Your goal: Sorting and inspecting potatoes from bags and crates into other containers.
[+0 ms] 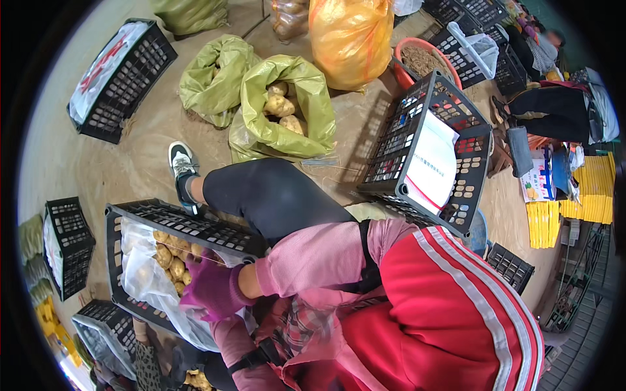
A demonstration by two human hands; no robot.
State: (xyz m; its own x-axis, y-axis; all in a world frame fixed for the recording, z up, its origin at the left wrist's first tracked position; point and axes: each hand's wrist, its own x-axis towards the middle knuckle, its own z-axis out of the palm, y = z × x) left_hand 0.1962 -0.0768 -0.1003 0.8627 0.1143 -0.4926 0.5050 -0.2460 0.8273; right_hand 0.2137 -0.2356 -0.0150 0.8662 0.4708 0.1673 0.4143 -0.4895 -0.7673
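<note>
In front of me stands a black slatted plastic crate point(186, 220) lined with white plastic film point(151, 286). Several potatoes point(171, 256) lie inside the liner. My right hand point(212, 286), in a purple knit glove, is over the crate's near end beside the potatoes. Its fingertips point at them, and its grip is not clear. Below it my left hand point(195, 311) is mostly covered by the right glove and the film; only a pinkish gloved part shows, close to the liner's edge.
An open green woven sack point(283, 144) of potatoes stands beyond my knee, with another green sack point(210, 93) beside it. A tilted black crate point(425, 97) holds white printed sheeting. Farther off are an orange sack point(352, 44), a red tub point(401, 73) and other people.
</note>
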